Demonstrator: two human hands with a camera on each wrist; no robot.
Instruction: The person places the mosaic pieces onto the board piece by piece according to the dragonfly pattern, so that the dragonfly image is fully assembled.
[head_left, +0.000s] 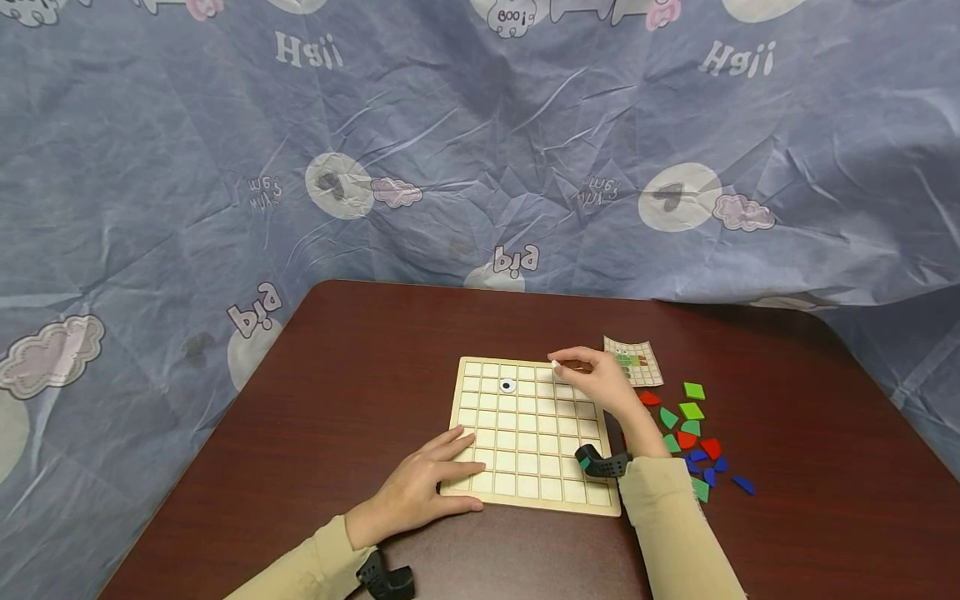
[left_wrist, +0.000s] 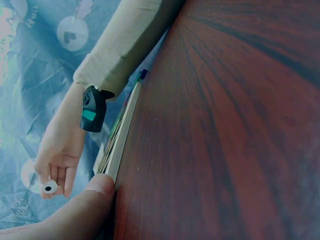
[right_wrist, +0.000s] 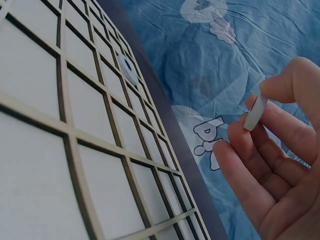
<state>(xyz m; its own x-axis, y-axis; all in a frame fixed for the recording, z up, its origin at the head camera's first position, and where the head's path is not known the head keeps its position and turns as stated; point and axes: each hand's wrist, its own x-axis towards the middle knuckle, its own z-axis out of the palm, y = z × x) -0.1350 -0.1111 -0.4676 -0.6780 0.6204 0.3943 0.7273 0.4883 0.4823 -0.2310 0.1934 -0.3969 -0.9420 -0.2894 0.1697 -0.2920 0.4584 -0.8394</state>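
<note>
A wooden grid board (head_left: 517, 506) with white square cells lies on the table. My left hand (head_left: 423, 483) rests on the board's left edge with its fingers spread, and in the left wrist view its thumb (left_wrist: 100, 187) touches the board's side. Over the far right part of the board, my right hand (head_left: 596, 379) pinches a white eye disc (right_wrist: 256, 112) between thumb and fingers. The disc is tilted and held above the cells; its black pupil faces the left wrist camera. Another eye disc (head_left: 507, 386) lies on the board near its far edge.
Behind the right hand lies a pattern card (head_left: 645, 367) with a green and red picture on a grid. Right of the board are scattered green squares (head_left: 693, 391), red pieces (head_left: 711, 449) and blue pieces (head_left: 743, 485), some partly hidden by the right arm. A printed blue cloth (head_left: 450, 125) hangs behind the table.
</note>
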